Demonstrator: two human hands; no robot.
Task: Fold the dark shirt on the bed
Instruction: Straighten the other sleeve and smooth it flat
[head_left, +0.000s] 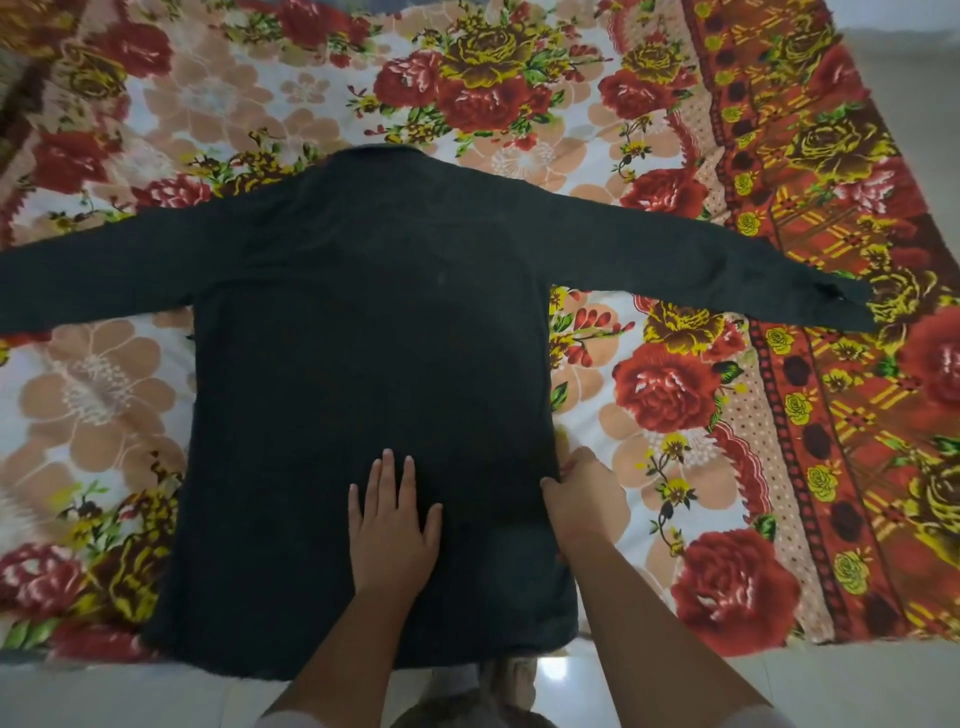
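Bed (104, 395) filled most of the view, covered w/ a floral sheet (660, 389): red roses, peach blossoms & yellow-green leaves on white, plus a red-orange patterned border band (831, 249) along the bed's rt side. Pale glossy tile floor (104, 696) showed below the bed's near edge and again beyond its rt edge, w/ a small bright reflection (551, 669) on the tiles just off the near edge. Light was soft & even across the sheet; a dark brownish patch (13, 88) at the bed's far-left corner was too blurred to ID.
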